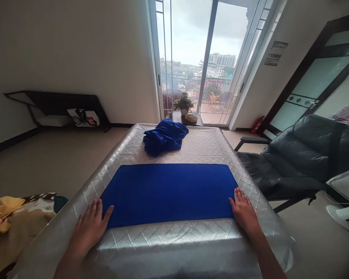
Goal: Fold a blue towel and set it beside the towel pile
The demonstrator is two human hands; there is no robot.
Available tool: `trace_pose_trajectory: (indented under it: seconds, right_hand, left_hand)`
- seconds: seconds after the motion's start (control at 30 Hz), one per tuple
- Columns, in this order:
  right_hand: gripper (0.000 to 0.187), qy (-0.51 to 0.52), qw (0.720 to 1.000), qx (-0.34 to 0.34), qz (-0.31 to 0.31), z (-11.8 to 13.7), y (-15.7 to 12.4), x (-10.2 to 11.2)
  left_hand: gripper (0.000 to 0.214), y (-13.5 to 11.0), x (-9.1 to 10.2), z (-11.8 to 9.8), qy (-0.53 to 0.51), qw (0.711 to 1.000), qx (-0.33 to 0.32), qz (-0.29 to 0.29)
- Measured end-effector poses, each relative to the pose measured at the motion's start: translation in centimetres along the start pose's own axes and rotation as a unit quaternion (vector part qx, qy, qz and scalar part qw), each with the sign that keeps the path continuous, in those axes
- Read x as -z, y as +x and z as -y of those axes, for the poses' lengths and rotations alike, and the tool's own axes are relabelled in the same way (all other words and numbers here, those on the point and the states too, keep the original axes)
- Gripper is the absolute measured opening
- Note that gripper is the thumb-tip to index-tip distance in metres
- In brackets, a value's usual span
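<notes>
Two hands are seen at the near edge of the table (168, 242), which is covered by a quilted silver sheet. The left hand (88, 228) and the right hand (244, 211) are both held open, laid palm down with the fingers spread, and nothing is gripped by either. The left hand is placed at the near left corner of one flat blue cloth (168, 193), with its thumb touching the cloth's edge, while the fingertips (235, 197) of the right hand are set against the cloth's right side. That cloth is spread smoothly across the table, close to the near edge. A second blue cloth, bunched into a loose heap (165, 135), is lying toward the table's far end.

Just beyond the far end of the table, one dark side stand (183, 118) is placed, and one potted plant (184, 102) and one small orange box (191, 118) are carried on it. Farther beyond the table, a glass sliding door (188, 58) is seen. To the right of the table, one black leather reclining chair (293, 155) is standing, and one red fire extinguisher (257, 124) is seen farther off on that side. To the left of the table, one yellow cloth (0, 217) is lying on a patterned fabric (26, 228)
</notes>
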State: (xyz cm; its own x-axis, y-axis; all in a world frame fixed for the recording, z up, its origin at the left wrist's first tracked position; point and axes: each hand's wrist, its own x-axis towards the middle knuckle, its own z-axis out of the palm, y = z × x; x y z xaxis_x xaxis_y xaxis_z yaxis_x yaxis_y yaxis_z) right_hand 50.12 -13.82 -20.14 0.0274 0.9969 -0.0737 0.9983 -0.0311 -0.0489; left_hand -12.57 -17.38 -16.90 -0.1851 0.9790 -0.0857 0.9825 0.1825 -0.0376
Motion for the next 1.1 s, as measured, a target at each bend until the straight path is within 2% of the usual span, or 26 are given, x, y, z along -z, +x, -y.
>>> trace_pose_trajectory:
  seconds: [0.03,0.1,0.13,0.2,0.3,0.37,0.43,0.53,0.63,0.77,0.87,0.97,1.03,1.1]
  right_hand:
    - [0.068,0.002,1.000,0.008,0.000,1.1,0.1,0.5]
    - [0.066,0.018,0.999,0.035,0.009,4.4,0.3,1.7]
    - [0.065,0.033,0.998,0.054,0.021,6.5,0.4,2.3]
    - [0.063,0.066,0.992,0.102,0.043,11.1,0.3,3.3]
    - [0.062,0.123,0.974,0.180,0.059,17.2,-0.3,4.2]
    - [0.061,0.143,0.965,0.212,0.064,19.5,-0.9,4.2]
    - [0.062,0.149,0.961,0.221,0.075,20.4,-1.5,4.0]
    - [0.064,0.154,0.961,0.211,0.090,19.9,-2.0,3.7]
    - [0.065,0.149,0.964,0.195,0.101,18.4,-2.2,3.7]
    - [0.068,0.114,0.978,0.132,0.114,14.9,-1.7,3.4]
    - [0.068,0.079,0.991,0.053,0.097,10.8,-1.3,2.5]
    - [0.070,0.042,0.996,-0.016,0.074,6.1,-1.1,1.3]
    - [0.073,0.029,0.996,-0.051,0.060,3.5,-1.2,0.8]
    - [0.074,0.027,0.996,-0.076,0.042,1.6,-1.4,0.4]
  left_hand:
    - [0.083,0.1,0.2,-1.0,-0.008,1.000,-0.016,-0.015]
    - [0.077,0.4,0.9,-4.5,-0.029,0.996,-0.070,-0.038]
    - [0.075,0.6,1.3,-6.9,-0.042,0.993,-0.106,-0.040]
    - [0.073,0.7,2.1,-12.5,-0.064,0.988,-0.137,-0.019]
    - [0.070,0.2,2.7,-20.3,-0.086,0.966,-0.244,0.020]
    - [0.068,-0.5,2.6,-23.4,-0.091,0.946,-0.309,0.021]
    - [0.067,-1.2,2.1,-24.6,-0.090,0.937,-0.337,0.014]
    - [0.066,-1.8,1.5,-23.5,-0.081,0.940,-0.330,0.027]
    - [0.068,-1.5,1.3,-20.5,-0.065,0.956,-0.280,0.062]
    - [0.077,-0.6,1.4,-14.1,-0.016,0.990,-0.124,0.073]
    - [0.084,-0.7,1.4,-8.4,0.007,0.998,-0.027,0.050]
    - [0.082,-1.5,1.3,-4.2,0.006,0.999,-0.021,0.035]
    - [0.081,-2.1,1.2,-2.8,0.004,0.999,-0.033,0.032]
    - [0.083,-2.4,1.0,-2.4,0.003,0.999,-0.035,0.032]
